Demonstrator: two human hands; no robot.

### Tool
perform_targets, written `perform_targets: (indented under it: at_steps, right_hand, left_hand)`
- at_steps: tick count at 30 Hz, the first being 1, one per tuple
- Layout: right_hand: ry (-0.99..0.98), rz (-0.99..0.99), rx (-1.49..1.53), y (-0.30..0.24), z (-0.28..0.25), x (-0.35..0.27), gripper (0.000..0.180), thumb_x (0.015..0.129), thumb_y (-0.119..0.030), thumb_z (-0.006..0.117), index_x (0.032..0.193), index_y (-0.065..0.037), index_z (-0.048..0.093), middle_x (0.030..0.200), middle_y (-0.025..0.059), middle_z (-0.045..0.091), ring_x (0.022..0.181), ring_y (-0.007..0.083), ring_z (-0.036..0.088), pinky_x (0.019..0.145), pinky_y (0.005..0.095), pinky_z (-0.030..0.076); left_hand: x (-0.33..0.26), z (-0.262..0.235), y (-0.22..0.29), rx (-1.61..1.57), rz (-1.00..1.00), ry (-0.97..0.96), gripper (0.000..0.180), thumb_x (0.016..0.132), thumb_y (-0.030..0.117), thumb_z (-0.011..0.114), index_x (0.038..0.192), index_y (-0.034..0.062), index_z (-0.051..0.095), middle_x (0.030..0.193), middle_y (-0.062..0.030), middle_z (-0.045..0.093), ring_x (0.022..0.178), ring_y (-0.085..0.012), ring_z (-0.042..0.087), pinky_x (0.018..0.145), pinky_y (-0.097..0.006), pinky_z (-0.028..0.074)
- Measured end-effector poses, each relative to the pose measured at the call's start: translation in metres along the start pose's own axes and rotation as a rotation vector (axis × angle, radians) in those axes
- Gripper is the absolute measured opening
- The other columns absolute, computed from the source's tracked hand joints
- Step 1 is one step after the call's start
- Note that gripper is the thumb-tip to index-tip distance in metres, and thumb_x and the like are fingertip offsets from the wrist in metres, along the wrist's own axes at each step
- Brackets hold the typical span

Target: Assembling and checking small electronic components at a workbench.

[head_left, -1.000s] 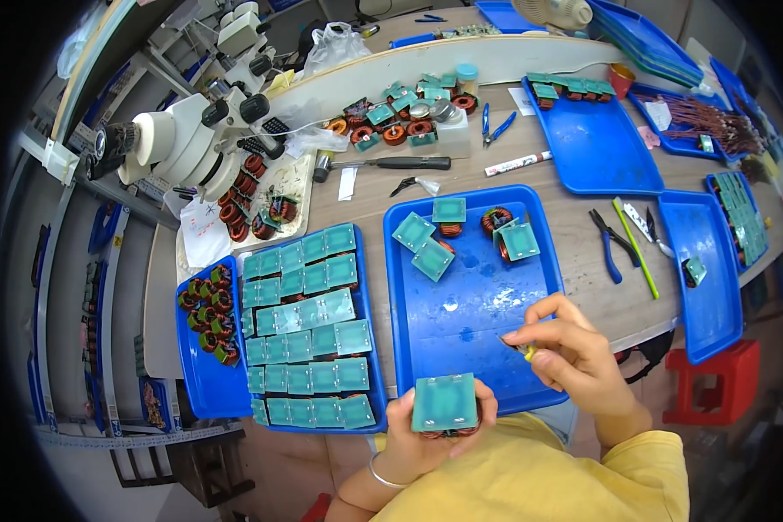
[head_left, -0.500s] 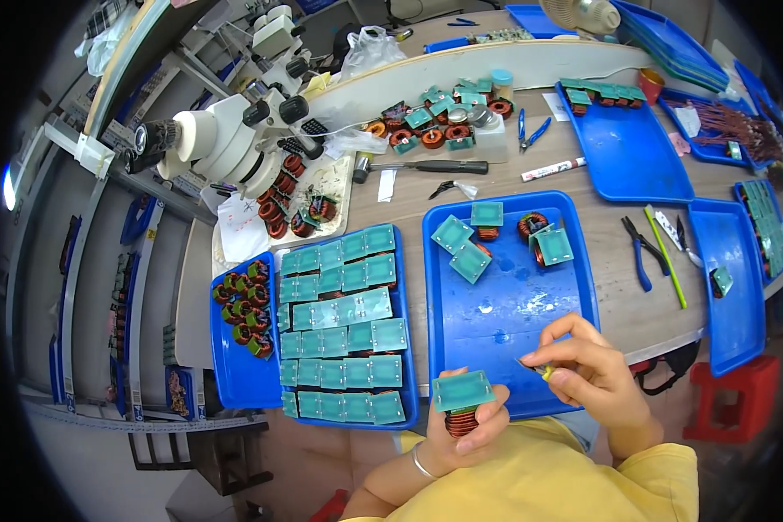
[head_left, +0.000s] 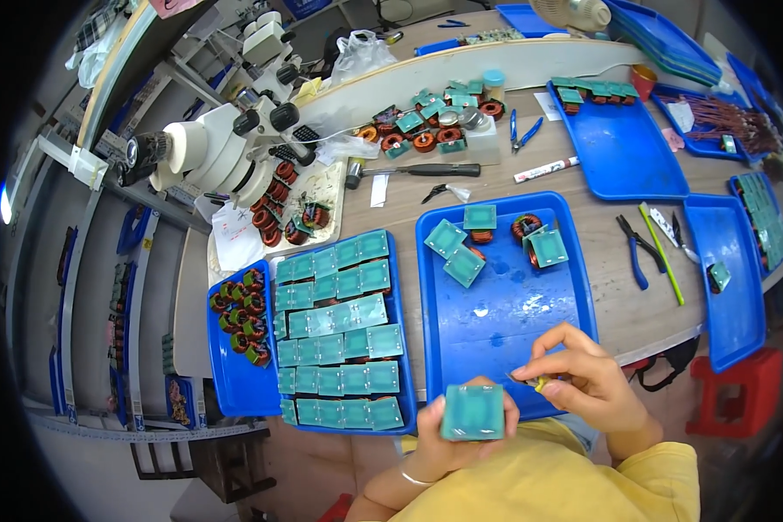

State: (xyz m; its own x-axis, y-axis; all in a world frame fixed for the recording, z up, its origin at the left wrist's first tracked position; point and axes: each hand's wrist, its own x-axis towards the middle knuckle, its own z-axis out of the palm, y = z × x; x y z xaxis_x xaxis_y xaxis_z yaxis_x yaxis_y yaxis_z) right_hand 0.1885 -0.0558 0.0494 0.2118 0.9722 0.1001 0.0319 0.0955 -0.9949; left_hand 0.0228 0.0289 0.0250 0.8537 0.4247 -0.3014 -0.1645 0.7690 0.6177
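My left hand (head_left: 432,441) is closed around a copper-wound coil with a green circuit board (head_left: 473,412) on top; the coil itself is now hidden under the board. To its right, my right hand (head_left: 580,380) pinches a small tool (head_left: 541,383) with a yellow part and a thin dark tip. What kind of tool it is, I cannot make out. Both hands are at the near edge of a blue tray (head_left: 574,304). At that tray's far end lie several board-topped coils (head_left: 463,267), some tilted against each other.
On the left are a blue tray of board-topped coils (head_left: 339,314) in rows and a smaller tray of bare coils (head_left: 250,324). Farther back stand a microscope (head_left: 204,143) and a hammer (head_left: 435,170). Pliers (head_left: 633,252) lie right; a red stool (head_left: 739,396) stands below.
My left hand has turned the coil so its board's flat face shows more and the windings are hidden. The right hand has shifted slightly left and down. The whole view has moved a little.
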Motion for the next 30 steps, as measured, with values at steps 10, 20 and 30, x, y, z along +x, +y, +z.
perform_targets:
  at_steps: [10,20,30]
  right_hand:
    - [-0.178,0.004,-0.119,-0.022,-0.003,-0.002,0.023,0.074,-0.003,0.063,0.097,-0.006,0.065,0.097,0.0097,0.047,0.07,0.0126,0.055,0.065,0.0247,0.045]
    - [-0.262,-0.02,-0.224,-0.022,-0.002,0.002,0.025,0.076,-0.001,0.062,0.1,-0.008,0.065,0.097,0.009,0.046,0.062,0.0103,0.055,0.06,0.0248,0.045]
    - [-0.082,-0.152,-0.207,-0.008,0.003,-0.004,0.024,0.078,0.0,0.059,0.1,-0.006,0.064,0.1,0.0103,0.042,0.067,0.0103,0.057,0.063,0.0228,0.046]
  left_hand:
    - [-0.005,-0.015,-0.002,0.584,0.508,-0.076,0.057,0.074,0.04,0.067,0.104,-0.0027,0.045,0.095,-0.0111,0.049,0.085,-0.0157,0.047,0.074,-0.027,0.04]
    - [-0.004,-0.014,-0.001,0.743,0.607,-0.084,0.046,0.065,0.013,0.072,0.1,-0.0021,0.047,0.089,-0.0102,0.048,0.078,-0.0164,0.045,0.067,-0.026,0.039]
    - [-0.004,-0.012,-0.006,0.983,0.78,0.037,0.057,0.058,0.012,0.077,0.102,-0.0007,0.043,0.088,-0.0126,0.048,0.078,-0.0196,0.049,0.072,-0.029,0.045]
